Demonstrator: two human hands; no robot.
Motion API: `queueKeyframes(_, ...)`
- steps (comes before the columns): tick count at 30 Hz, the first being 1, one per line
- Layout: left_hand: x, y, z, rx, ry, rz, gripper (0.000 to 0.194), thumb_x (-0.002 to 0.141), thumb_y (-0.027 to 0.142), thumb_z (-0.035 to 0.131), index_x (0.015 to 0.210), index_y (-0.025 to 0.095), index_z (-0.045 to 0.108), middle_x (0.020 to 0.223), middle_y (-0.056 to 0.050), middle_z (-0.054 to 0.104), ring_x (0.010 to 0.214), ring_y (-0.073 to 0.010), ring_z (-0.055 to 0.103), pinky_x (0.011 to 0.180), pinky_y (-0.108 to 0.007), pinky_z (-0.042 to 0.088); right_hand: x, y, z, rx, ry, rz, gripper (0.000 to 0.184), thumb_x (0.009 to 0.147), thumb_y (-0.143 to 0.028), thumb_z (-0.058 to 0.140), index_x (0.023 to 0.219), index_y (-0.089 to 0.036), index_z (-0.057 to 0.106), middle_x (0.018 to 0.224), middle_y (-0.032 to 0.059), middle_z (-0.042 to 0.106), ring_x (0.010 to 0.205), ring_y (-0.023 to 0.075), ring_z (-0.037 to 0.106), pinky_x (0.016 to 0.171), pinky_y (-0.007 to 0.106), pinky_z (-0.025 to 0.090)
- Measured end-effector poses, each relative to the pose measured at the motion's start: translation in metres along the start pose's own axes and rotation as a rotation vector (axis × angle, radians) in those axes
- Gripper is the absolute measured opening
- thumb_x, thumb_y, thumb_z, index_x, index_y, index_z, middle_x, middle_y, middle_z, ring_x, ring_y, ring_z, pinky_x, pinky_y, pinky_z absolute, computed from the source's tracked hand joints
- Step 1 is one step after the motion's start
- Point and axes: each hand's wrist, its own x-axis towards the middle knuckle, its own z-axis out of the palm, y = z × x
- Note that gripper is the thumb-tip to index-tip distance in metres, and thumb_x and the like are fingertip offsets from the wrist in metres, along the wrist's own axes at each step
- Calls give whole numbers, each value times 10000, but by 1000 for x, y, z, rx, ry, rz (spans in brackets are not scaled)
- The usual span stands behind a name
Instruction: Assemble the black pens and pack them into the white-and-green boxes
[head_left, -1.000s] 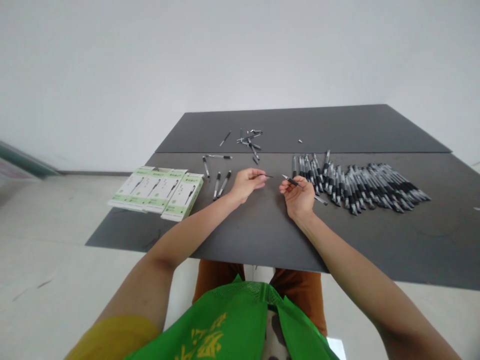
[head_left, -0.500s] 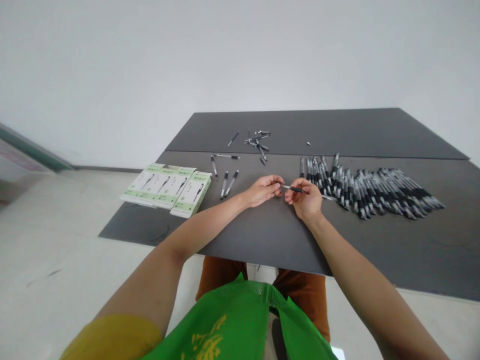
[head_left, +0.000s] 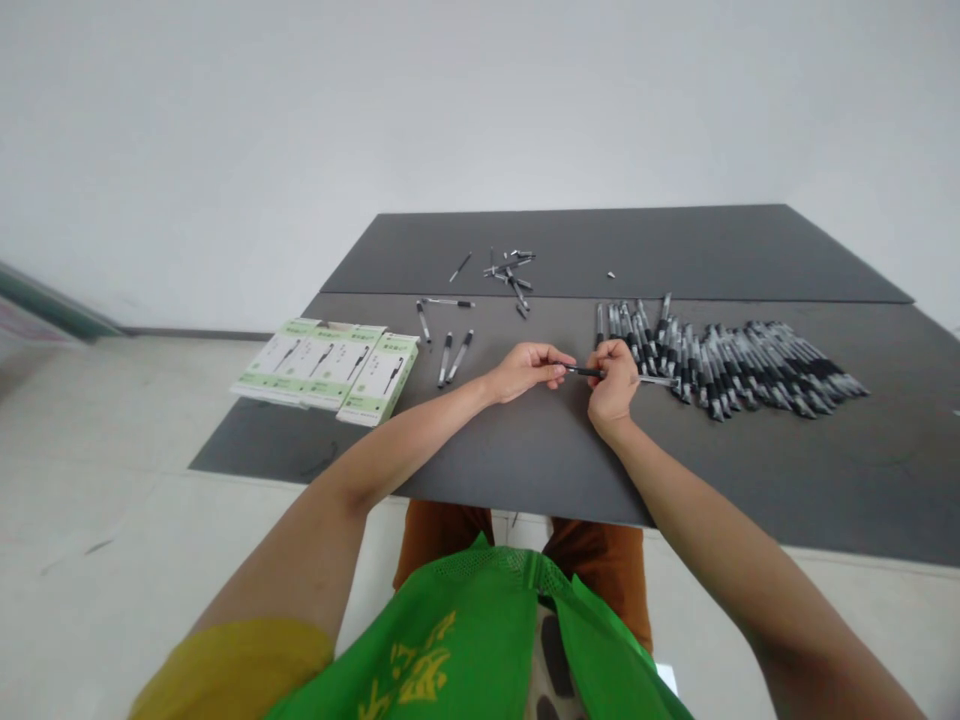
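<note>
A pen with a black grip (head_left: 587,371) lies level between my two hands above the dark table. My left hand (head_left: 529,371) pinches its tip end with thumb and fingers. Around the grip and barrel my right hand (head_left: 613,381) is closed, and the clear rear of the barrel sticks out to its right. What the left fingertips hold at the very tip is too small to make out. Just right of my right hand lies a long row of black-gripped pens (head_left: 739,365), side by side and overlapping.
Green and white pen boxes (head_left: 379,380) stand at the table's left edge. Several loose pens (head_left: 455,358) lie between them and my left hand. Farther back is a small heap of pen parts (head_left: 511,275), with one tiny piece (head_left: 611,274) to its right.
My right hand has turned over and wrapped its fingers round the pen, where before its palm faced up. The pen's tip has come up against my left fingers. The view has shifted slightly.
</note>
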Motion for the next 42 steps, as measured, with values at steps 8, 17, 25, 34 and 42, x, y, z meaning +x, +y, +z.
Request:
queueKeyframes(8, -4, 13, -3, -144, -122, -124, 448, 620, 406, 873, 892, 104, 686, 663, 2, 690, 459, -15, 508, 754, -288, 538, -17, -5, -1, -261, -50, -226, 110, 785, -361, 419, 838, -265, 418, 599, -37, 369, 530, 155, 385, 545, 278, 331)
queueKeyframes(17, -2, 12, -8, -178, -148, -227, 393, 695, 375, 835, 900, 85, 668, 713, -45, 696, 573, -63, 605, 511, -163, 404, -28, -10, -2, -727, -66, -454, 57, 755, -302, 390, 750, -248, 408, 669, 11, 457, 590, 179, 430, 617, 320, 343)
queueKeyframes(25, -5, 11, -5, -197, -180, -282, 385, 679, 369, 846, 890, 106, 660, 664, -23, 677, 501, -42, 547, 485, -162, 356, -28, -4, -2, -587, -164, -523, 80, 752, -320, 402, 719, -249, 417, 618, 1, 448, 541, 168, 414, 578, 317, 341)
queueKeyframes(34, -3, 14, 2, -227, 13, -107, 331, 748, 342, 791, 951, 101, 691, 635, 23, 636, 414, 7, 402, 560, -180, 421, -29, -25, 13, -637, -68, -302, 114, 824, -314, 459, 904, -235, 481, 736, -6, 578, 656, 173, 536, 630, 288, 371)
queueKeyframes(42, -6, 1, 5, 334, 97, 47, 467, 886, 400, 609, 1264, 130, 559, 816, -50, 725, 490, -71, 557, 670, -263, 485, 56, -55, 12, -637, -284, 105, 374, 836, -415, 533, 529, -220, 449, 412, -23, 398, 451, 121, 384, 502, 272, 323)
